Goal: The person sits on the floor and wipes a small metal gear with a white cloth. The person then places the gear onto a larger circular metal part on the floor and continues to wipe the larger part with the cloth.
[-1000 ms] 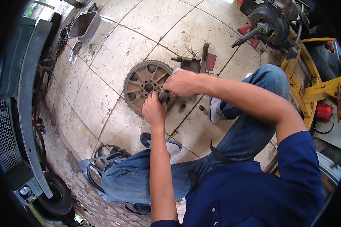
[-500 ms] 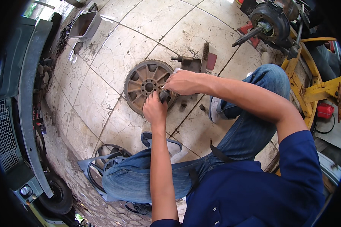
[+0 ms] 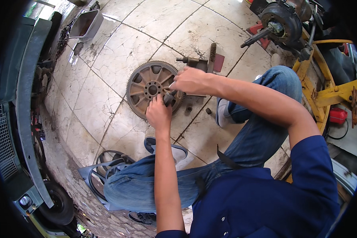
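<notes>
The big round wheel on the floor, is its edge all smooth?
No, the big round wheel has lots of little teeth along the edge you can see.

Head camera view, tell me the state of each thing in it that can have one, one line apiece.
Toothed wheel, lying flat, rusty brown on its face
Left hand, closed on a dark part
Dark part, held over the wheel, contact unclear
Right hand, curled; what it grips is unclear
Grey bin, open-topped, brownish inside
Floor tiles, cracked and stained
Yellow frame, paint worn, rust showing
</notes>
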Demonstrator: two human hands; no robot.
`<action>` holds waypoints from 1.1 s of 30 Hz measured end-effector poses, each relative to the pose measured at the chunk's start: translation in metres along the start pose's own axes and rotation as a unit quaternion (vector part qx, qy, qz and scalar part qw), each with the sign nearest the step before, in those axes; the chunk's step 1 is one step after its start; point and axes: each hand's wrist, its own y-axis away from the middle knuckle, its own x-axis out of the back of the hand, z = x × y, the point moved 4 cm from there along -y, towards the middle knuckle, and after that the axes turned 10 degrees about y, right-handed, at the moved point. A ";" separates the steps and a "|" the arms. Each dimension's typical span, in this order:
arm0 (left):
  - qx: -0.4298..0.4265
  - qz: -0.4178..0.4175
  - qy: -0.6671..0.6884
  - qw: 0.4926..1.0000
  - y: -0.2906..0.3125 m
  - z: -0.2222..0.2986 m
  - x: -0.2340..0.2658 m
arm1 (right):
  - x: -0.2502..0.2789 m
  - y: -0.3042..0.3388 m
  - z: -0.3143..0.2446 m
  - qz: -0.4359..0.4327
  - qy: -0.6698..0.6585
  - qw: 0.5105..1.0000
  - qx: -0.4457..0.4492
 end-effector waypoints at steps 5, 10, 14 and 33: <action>0.000 -0.002 -0.009 1.000 0.001 -0.002 -0.001 | 0.002 0.010 0.009 0.059 -0.055 0.997 0.016; -0.001 -0.010 0.011 1.000 0.001 0.003 0.001 | 0.009 0.005 0.004 0.021 -0.046 0.998 0.047; 0.012 -0.013 0.006 1.000 0.000 0.003 0.002 | 0.006 0.007 0.012 0.091 -0.120 0.987 0.058; 0.006 -0.004 -0.004 1.000 -0.002 0.000 0.000 | -0.008 -0.002 0.020 0.033 -0.040 0.999 0.002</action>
